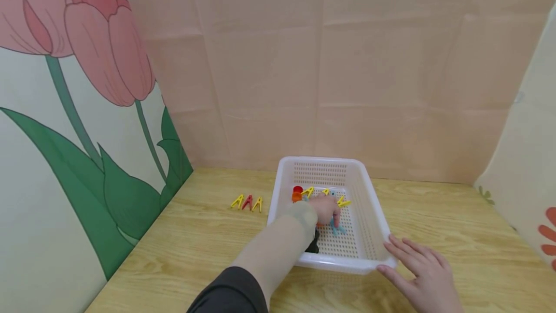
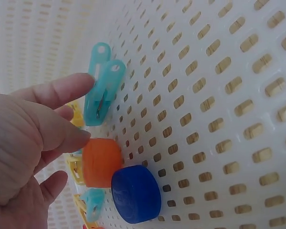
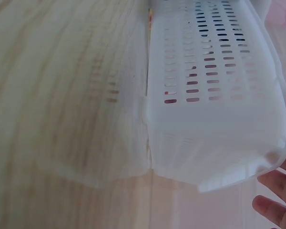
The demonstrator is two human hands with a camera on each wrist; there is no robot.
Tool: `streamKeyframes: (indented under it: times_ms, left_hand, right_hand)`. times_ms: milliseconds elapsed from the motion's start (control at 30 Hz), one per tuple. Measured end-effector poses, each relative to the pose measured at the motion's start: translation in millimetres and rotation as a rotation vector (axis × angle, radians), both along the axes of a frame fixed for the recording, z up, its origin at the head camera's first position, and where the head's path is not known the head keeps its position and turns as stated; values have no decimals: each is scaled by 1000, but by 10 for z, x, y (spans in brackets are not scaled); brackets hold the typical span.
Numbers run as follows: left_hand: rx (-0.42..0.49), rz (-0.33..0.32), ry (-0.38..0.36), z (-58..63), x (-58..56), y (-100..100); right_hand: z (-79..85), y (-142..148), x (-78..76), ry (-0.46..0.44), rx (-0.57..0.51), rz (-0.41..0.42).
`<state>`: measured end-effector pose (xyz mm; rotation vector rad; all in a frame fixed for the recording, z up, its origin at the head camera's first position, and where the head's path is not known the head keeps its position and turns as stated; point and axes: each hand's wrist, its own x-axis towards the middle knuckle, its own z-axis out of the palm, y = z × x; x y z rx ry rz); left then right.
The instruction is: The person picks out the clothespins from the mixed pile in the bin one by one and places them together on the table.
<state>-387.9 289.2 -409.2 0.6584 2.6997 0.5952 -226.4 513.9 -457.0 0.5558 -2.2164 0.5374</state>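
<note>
My left hand [image 1: 323,209] is down inside a white perforated basket [image 1: 369,197]. In the left wrist view its index finger stretches out to a teal clothespin [image 2: 112,78], touching it near the handles. The thumb tip lies right by an orange bottle cap [image 2: 102,164], and a blue bottle cap [image 2: 136,195] sits against that. Yellow clothespins [image 1: 343,202] and a red cap [image 1: 297,190] lie around the hand. At the basket's near right corner, my right hand [image 1: 423,272] rests its spread fingertips on the rim.
Left of the basket, two yellow clothespins [image 1: 237,201] and a red clothespin [image 1: 247,202] lie in a row on the wooden table [image 1: 182,245]. Something black [image 1: 313,244] shows in the basket, partly behind my left forearm. A paper-covered wall [image 1: 260,62] stands close behind.
</note>
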Motion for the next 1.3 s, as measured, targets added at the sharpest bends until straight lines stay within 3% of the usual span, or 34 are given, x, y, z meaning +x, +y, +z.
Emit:
streamKeyframes:
  times_ms: [133,267,433,533,633,700,767,867,1000,1167,1300]
  left_hand:
    - [-126,-127,111,-78,-110,43]
    - [-178,-180,111,-113,-166,78]
    - [-214,-157,77,-127,-161,74]
    - [-170,-102,31,-135,-157,65]
    - [-148,-104,59,-132,-167,64]
    - [-173,-123,120,-133,-187,73]
    - [-234,-133,181,-146,-207,83]
    - [-337,-119,214,-106,-143,65]
    - [-385,-137,196,-27,-28,21]
    - [-329,-130,146,-6,-17,5]
    - [-337,-96,115,18,-10,-20]
  right_hand:
    - [-3,3,-3,8,-2,9]
    - [-3,2,-4,18,-4,14]
    - [0,1,1,12,-6,10]
    - [5,1,1,12,-6,9]
    - [10,0,-3,17,-2,8]
    - [12,-1,-3,15,1,7]
    - [12,-4,3,8,2,1]
    - [10,-6,11,-6,1,-5]
    - [6,-6,14,-13,-2,-8]
    - [0,-5,16,-16,-1,-15]
    - [-1,-6,14,-16,0,-18]
